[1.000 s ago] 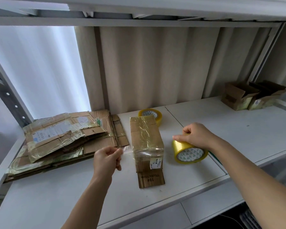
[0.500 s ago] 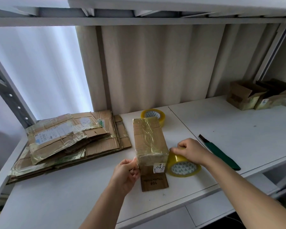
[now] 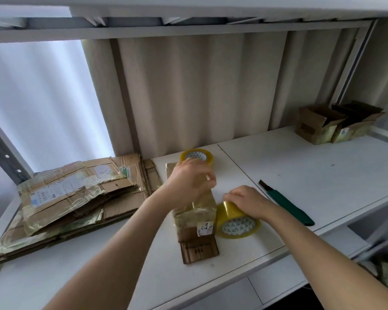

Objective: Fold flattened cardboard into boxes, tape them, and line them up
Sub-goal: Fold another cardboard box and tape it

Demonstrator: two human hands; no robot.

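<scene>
Two hands work over one small box (image 3: pixel 194 211) in the only view, the head camera's, which looks down on a white shelf (image 3: pixel 300 175). The box lies near the shelf's front edge, wrapped in shiny tape, with a brown flap lying open toward the viewer. The left hand (image 3: pixel 189 182) is over the box's top; its fingers look curled, but motion blur keeps me from telling whether they pinch tape or just press down. The right hand (image 3: pixel 248 201) grips the tape roll (image 3: pixel 236 222), fingers curled over its top, and the roll stands just beside the box's right side. To do this step well, I would keep the roll close to the cardboard so the strip stays taut, smooth it flat with the left hand from the middle outward, and hold the box from sliding. The green cutter (image 3: pixel 287 203) lies near, right of the roll, ready for the cut. A second roll (image 3: pixel 196 155) sits behind the box, flattened cardboard (image 3: pixel 70 198) is stacked at the left, and two finished boxes (image 3: pixel 336 124) stand far right.
</scene>
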